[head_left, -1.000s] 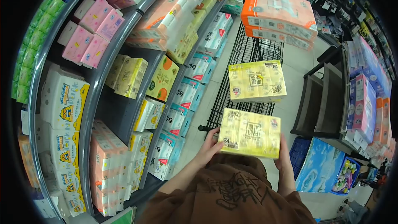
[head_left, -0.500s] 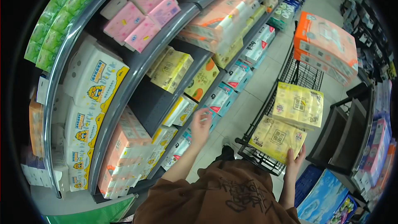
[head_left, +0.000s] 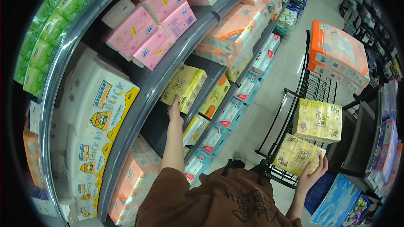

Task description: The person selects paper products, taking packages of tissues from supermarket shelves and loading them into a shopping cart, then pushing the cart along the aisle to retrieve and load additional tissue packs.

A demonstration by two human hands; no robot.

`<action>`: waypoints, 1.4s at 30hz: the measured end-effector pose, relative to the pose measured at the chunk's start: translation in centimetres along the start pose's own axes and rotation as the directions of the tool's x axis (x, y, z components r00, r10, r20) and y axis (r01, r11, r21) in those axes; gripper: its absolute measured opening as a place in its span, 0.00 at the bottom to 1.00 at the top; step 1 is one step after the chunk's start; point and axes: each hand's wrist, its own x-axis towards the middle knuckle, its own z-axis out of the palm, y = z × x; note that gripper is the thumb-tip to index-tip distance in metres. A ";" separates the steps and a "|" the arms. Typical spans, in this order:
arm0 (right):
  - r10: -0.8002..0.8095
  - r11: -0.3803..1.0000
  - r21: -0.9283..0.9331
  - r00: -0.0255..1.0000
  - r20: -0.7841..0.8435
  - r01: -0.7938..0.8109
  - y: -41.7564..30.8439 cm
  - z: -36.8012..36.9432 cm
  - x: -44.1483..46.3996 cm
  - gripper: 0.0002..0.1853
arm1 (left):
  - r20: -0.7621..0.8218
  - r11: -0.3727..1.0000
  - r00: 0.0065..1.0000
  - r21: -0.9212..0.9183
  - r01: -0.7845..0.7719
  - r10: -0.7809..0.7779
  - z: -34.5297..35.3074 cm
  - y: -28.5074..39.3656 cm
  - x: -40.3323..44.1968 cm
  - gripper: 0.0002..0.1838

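Observation:
My left hand (head_left: 175,110) reaches over the shelf to a yellow tissue pack (head_left: 185,85). One outstretched digit touches the pack's near side; the other fingers are largely hidden. On the right, my right hand (head_left: 312,172) grips the near edge of another yellow tissue pack (head_left: 298,154), thumb on top and fingers along its side. That pack lies on the black wire cart (head_left: 273,133). Just beyond it, touching or nearly so, sits a second yellow tissue pack (head_left: 319,120) in the cart.
Large orange packs (head_left: 338,54) sit at the cart's far end. The shelf (head_left: 158,136) on the left holds pink packs (head_left: 134,38), white duck-print packs (head_left: 97,130) and peach packs (head_left: 132,180). Dark racks (head_left: 357,122) stand right of the cart. Tiled floor (head_left: 248,126) runs between.
My left hand has moved left and up from open air to the yellow pack on the shelf. My right hand stays on the cart's near pack. The view has shifted left.

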 end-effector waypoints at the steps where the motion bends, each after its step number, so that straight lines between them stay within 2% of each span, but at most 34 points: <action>1: -0.029 0.999 0.015 0.999 -0.015 0.029 -1.3 0.6 -0.6 0.23 | -0.112 0.995 0.993 0.091 0.035 -0.025 0.8 0.0 0.3 0.41; 3: -0.049 0.995 0.090 0.999 0.006 0.049 -3.7 2.3 -1.8 0.22 | -0.177 0.987 0.982 0.154 -0.039 0.066 1.4 -0.2 -0.8 0.42; 5: -0.036 0.977 0.210 0.999 0.031 0.029 -6.5 4.1 -3.2 0.21 | -0.164 0.972 0.965 0.146 -0.182 0.206 2.1 -0.3 -2.6 0.43; 6: -0.104 0.966 0.241 0.994 0.023 0.095 -7.0 5.5 -3.6 0.21 | -0.097 0.946 0.943 0.087 -0.311 0.319 2.2 -0.7 -3.3 0.42; 9: -0.171 0.933 0.336 0.980 0.097 0.129 -9.2 7.6 -3.7 0.19 | 0.015 0.866 0.870 -0.100 -0.490 0.494 2.1 -0.5 -4.5 0.41; 12: -0.195 0.916 0.380 0.971 0.136 0.130 -10.1 8.2 -3.3 0.18 | -0.009 0.869 0.881 -0.165 -0.467 0.472 0.5 2.6 -2.9 0.41; 13: -0.186 0.921 0.374 0.968 0.170 0.111 -10.2 8.3 -3.1 0.18 | 0.015 0.892 0.910 -0.208 -0.402 0.414 -0.3 4.2 -2.3 0.40; 14: -0.183 0.921 0.374 0.967 0.179 0.105 -10.3 8.4 -3.0 0.18 | -0.090 0.898 0.927 -0.232 -0.375 0.364 -1.0 3.8 0.2 0.37; 15: -0.179 0.923 0.372 0.965 0.190 0.098 -10.2 8.6 -3.1 0.18 | -0.048 0.902 0.955 -0.319 -0.292 0.292 -2.2 3.8 2.9 0.33; 16: -0.173 0.925 0.369 0.964 0.202 0.089 -10.1 8.9 -2.9 0.18 | 0.052 0.872 0.938 -0.389 -0.299 0.344 -3.4 3.1 5.1 0.30; 17: -0.169 0.929 0.361 0.964 0.205 0.086 -10.6 8.6 -2.9 0.17 | 0.115 0.872 0.943 -0.428 -0.236 0.312 -4.4 3.2 6.8 0.30; 20: -0.144 0.931 0.362 0.951 0.273 0.037 -9.1 9.2 -3.7 0.16 | 0.191 0.903 0.980 -0.428 0.032 0.056 -5.3 5.2 10.4 0.31; 23: -0.171 0.933 0.355 0.939 0.298 0.057 -8.4 8.9 -3.9 0.17 | 0.234 0.899 0.967 -0.396 0.185 -0.096 -5.3 7.0 12.3 0.31; 28: -0.108 0.928 0.373 0.940 0.323 -0.022 -7.7 8.8 -4.1 0.17 | 0.247 0.898 0.947 -0.338 0.283 -0.205 -4.6 8.6 13.0 0.32; 42: -0.176 0.949 0.309 0.919 0.352 0.063 -7.4 8.8 -4.3 0.18 | 0.252 0.856 0.902 -0.306 0.417 -0.349 0.8 8.9 12.7 0.33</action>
